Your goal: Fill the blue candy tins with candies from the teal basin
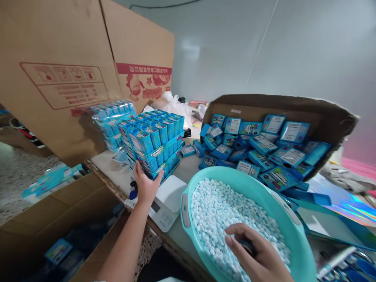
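Note:
My left hand (147,184) reaches to the near corner of a stack of blue display trays (155,149) packed with small blue candy boxes. Its thumb and fingers are spread against the lower trays. A white digital scale (172,194) lies just right of that hand. My right hand (258,250) is over a turquoise tub (302,244) full of small pale blue and white candies (220,211). Its fingers curl round a dark, round object (247,246) with a shiny rim; most of it is hidden, so its kind is unclear.
A tipped carton (229,102) spills blue candy boxes (261,145) behind the tub. Wrapped trays (114,121) stand beside a large cardboard box (143,43) at left. An open carton (58,199) sits below the table's edge. Blue tubes (352,266) lie at lower right.

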`<state>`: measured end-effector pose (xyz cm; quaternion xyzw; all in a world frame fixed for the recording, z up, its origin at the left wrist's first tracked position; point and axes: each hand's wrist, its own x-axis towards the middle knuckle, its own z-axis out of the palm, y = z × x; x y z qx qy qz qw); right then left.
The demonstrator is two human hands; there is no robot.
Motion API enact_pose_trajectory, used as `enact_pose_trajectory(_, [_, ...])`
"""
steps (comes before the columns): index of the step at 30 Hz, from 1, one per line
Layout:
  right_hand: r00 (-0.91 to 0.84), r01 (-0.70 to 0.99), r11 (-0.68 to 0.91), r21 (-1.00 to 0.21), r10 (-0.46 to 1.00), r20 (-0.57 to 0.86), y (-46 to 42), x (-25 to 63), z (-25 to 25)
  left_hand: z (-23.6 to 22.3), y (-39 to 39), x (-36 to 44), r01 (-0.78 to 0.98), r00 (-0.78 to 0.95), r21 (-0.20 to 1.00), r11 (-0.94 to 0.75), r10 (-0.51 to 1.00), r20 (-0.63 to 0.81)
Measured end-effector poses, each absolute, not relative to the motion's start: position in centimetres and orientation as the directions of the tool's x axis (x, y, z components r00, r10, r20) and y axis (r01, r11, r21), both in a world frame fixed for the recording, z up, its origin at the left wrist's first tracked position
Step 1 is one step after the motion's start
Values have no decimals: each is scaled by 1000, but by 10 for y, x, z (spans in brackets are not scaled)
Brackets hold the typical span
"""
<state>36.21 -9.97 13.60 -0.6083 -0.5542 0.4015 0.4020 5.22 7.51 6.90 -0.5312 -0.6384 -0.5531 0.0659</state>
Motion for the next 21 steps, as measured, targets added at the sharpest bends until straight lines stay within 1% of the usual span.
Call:
enact_pose_trajectory(3, [-8, 375, -46, -926, 999, -53, -98, 366, 133, 93, 75, 48, 732, -422, 635, -246, 567, 707])
enact_pose_trajectory(5, [-41, 377, -29, -926, 998, -48, -97, 367, 132, 122, 79, 47, 692, -454, 665, -282, 546, 704])
enact_pose_trajectory(6, [-31, 372, -23, -928, 999, -37, -96, 367, 132, 137, 82, 49, 670, -478, 687, -281, 544, 689])
enact_pose_trajectory(8, [24, 357, -12, -934, 1000, -4, -96, 365, 133, 164, 90, 55, 654, -527, 719, -234, 542, 655])
enact_pose_trajectory(10, [33, 349, 9, -937, 999, 22, -96, 363, 135, 180, 96, 65, 674, -564, 723, -151, 528, 635])
enact_pose_trajectory(13, [16, 343, 46, -938, 998, 55, -98, 360, 138, 184, 100, 76, 723, -567, 684, -94, 485, 666])
enact_pose_trajectory(18, [148, 294, 74, -953, 981, 122, -104, 354, 143, 175, 99, 69, 799, -471, 580, -160, 435, 768])
enact_pose_trajectory(20, [148, 284, 82, -955, 981, 129, -105, 354, 143, 174, 100, 62, 791, -459, 585, -180, 457, 762])
enact_pose_trajectory(21, [144, 285, 85, -955, 981, 130, -105, 355, 143, 174, 100, 58, 768, -451, 608, -202, 503, 737])
